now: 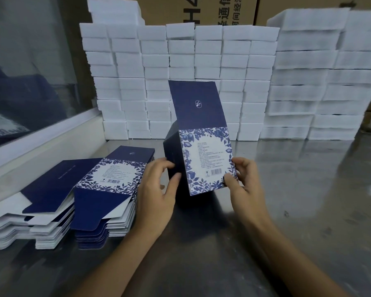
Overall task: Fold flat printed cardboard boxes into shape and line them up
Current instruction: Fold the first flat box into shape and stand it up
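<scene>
The printed box stands tilted at the centre of the steel worktop, popped open into a tube with its navy top flap upright toward 12 o'clock; the left hand curls round its dark side panel at 9 o'clock of the box, and the right hand pinches the floral edge at 4 o'clock; both are closed on the card. It looks like thin, light board (stiff along the panels, weak at the creases), probably smooth enough to slip, so holding near the lower corners seems wise; squeezing mid-panel could dent it. The stack of flat boxes lies at 8 o'clock, just beside the left hand; a wall of white foam blocks fills 12 o'clock, leaving bare steel toward 3 o'clock for lining up.
</scene>
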